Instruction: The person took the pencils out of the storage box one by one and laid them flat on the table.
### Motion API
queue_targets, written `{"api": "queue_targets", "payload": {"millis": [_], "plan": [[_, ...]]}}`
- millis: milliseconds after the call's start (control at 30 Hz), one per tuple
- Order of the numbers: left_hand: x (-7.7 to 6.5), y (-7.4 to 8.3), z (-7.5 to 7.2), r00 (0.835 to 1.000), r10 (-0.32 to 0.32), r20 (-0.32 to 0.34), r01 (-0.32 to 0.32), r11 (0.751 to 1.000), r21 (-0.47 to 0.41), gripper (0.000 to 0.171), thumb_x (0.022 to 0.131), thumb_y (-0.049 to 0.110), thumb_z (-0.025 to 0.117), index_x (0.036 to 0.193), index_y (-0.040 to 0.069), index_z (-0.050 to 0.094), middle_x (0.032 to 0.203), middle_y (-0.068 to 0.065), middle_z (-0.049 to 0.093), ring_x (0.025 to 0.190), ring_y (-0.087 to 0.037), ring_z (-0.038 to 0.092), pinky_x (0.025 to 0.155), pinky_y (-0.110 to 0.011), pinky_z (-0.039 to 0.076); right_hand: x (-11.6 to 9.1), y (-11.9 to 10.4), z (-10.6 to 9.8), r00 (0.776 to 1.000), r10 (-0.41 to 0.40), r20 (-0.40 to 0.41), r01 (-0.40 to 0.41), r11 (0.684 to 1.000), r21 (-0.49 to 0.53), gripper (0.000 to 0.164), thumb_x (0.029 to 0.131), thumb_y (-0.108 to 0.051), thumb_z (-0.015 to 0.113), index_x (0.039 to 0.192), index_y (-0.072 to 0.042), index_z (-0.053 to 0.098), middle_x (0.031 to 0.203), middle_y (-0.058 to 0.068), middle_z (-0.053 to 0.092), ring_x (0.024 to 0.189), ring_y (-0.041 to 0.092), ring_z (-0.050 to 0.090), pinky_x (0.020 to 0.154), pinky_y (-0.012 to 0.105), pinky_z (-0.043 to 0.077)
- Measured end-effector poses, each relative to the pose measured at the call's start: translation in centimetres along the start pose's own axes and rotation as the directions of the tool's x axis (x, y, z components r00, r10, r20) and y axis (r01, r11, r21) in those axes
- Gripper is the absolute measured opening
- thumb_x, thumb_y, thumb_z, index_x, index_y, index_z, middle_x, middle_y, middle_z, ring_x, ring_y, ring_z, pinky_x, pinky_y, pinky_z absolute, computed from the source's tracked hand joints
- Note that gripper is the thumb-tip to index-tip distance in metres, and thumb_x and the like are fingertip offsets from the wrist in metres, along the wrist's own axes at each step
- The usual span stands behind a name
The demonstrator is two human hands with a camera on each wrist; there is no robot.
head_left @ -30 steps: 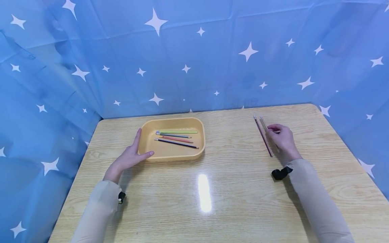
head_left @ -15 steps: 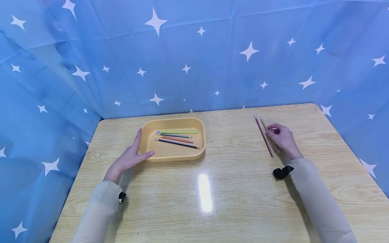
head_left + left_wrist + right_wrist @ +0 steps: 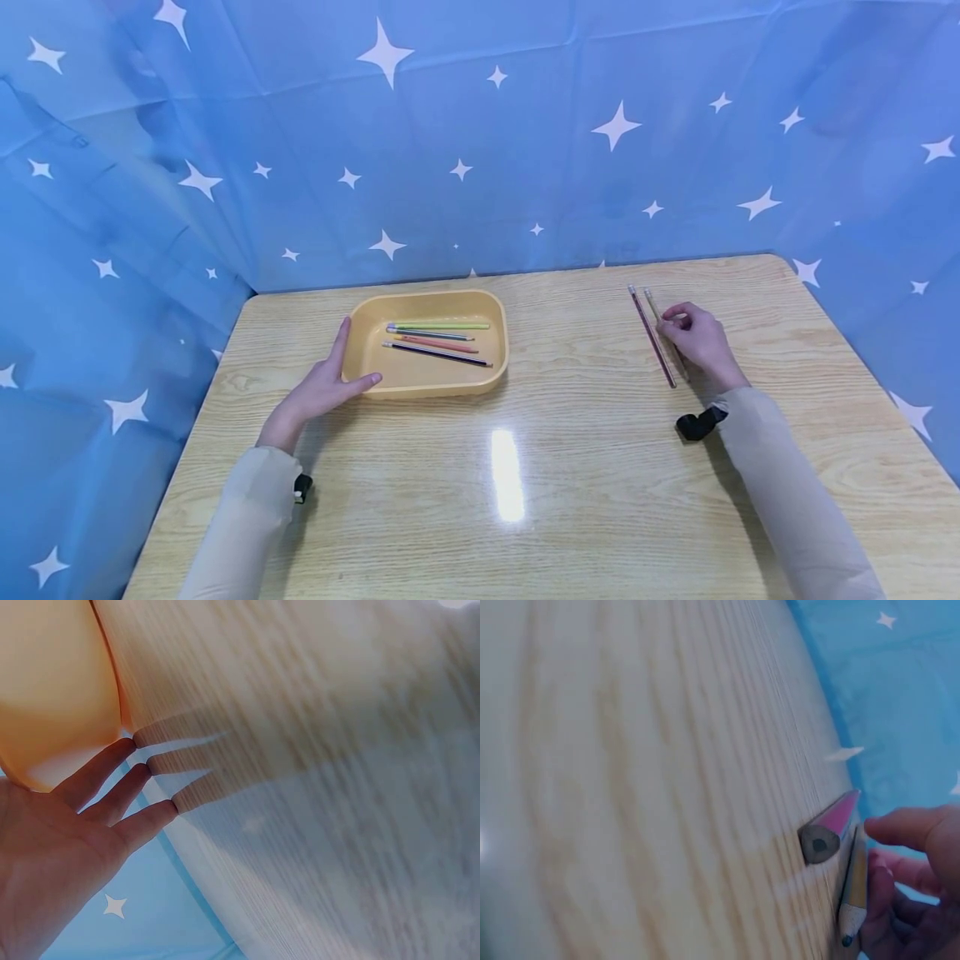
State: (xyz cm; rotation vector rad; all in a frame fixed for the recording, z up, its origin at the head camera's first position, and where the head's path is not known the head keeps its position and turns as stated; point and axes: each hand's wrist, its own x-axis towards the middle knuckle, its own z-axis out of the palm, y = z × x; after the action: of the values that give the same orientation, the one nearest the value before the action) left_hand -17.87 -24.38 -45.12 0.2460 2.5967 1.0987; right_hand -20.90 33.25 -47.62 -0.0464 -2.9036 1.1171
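Observation:
My left hand lies spread against the left end of the yellow tray, thumb along its near rim. In the left wrist view several straight fingers extend beside the tray wall. My right hand, at the right of the table, pinches a yellow pencil near its middle between thumb and fingertips. The pencil lies slanted, its sharpened tip toward me. In the right wrist view the yellow pencil shows beside my fingers. A dark red pencil lies just left of it, with an unsharpened end facing the camera.
Inside the tray lie several pencils, among them a lime green one, a red one and a black one. The wooden table ends at a blue star-patterned curtain behind and at both sides.
The yellow pencil has shifted slightly and shows more plainly beside my right fingers. My right hand stays almost in place. The left hand and tray have not visibly moved.

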Motion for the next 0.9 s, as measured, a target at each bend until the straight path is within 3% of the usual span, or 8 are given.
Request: {"api": "queue_targets", "payload": {"millis": [267, 433, 700, 900], "plan": [[-0.2, 0.1, 0.1, 1.0, -0.008, 0.003, 0.008, 1.0, 0.0, 0.109, 0.089, 0.047, 0.065, 0.153, 0.019, -0.019, 0.155, -0.029, 0.013, 0.136, -0.048, 0.025, 0.108, -0.058, 0.023, -0.5, -0.6, -0.9, 1.0, 0.0, 0.015, -0.001, 0.998, 0.061, 0.04, 0.101, -0.028, 0.048, 0.122, 0.006, 0.054, 0.097, 0.02, 0.057, 0.077, 0.022, 0.051, 0.059, 0.027, 0.043], [-0.2, 0.1, 0.0, 1.0, -0.004, 0.001, 0.004, 1.0, 0.006, 0.108, 0.09, 0.046, 0.065, 0.153, 0.019, -0.019, 0.154, -0.031, 0.015, 0.134, -0.05, 0.027, 0.107, -0.059, 0.025, -0.6, -2.4, -0.9, 0.999, -0.042, 0.027, 0.039, 0.994, 0.104, 0.038, 0.102, -0.025, 0.047, 0.123, 0.006, 0.055, 0.1, 0.022, 0.058, 0.081, 0.022, 0.052, 0.061, 0.025, 0.043], [-0.2, 0.2, -0.1, 1.0, -0.006, 0.003, 0.006, 1.0, 0.012, 0.109, 0.09, 0.047, 0.065, 0.152, 0.018, -0.02, 0.154, -0.031, 0.012, 0.133, -0.052, 0.026, 0.106, -0.06, 0.026, -0.3, -6.2, 1.4, 0.978, -0.113, 0.177, 0.067, 0.967, 0.244, 0.036, 0.103, -0.02, 0.048, 0.125, 0.008, 0.054, 0.097, 0.025, 0.057, 0.075, 0.032, 0.055, 0.06, 0.033, 0.049], [0.0, 0.1, -0.1, 1.0, -0.003, 0.003, 0.003, 1.0, 0.008, 0.109, 0.089, 0.047, 0.065, 0.153, 0.017, -0.019, 0.154, -0.031, 0.011, 0.133, -0.052, 0.027, 0.106, -0.061, 0.025, 0.1, -8.0, 3.7, 0.963, -0.159, 0.219, 0.086, 0.946, 0.311, 0.03, 0.1, -0.01, 0.049, 0.121, 0.01, 0.056, 0.096, 0.027, 0.06, 0.076, 0.036, 0.056, 0.063, 0.035, 0.051]]}}
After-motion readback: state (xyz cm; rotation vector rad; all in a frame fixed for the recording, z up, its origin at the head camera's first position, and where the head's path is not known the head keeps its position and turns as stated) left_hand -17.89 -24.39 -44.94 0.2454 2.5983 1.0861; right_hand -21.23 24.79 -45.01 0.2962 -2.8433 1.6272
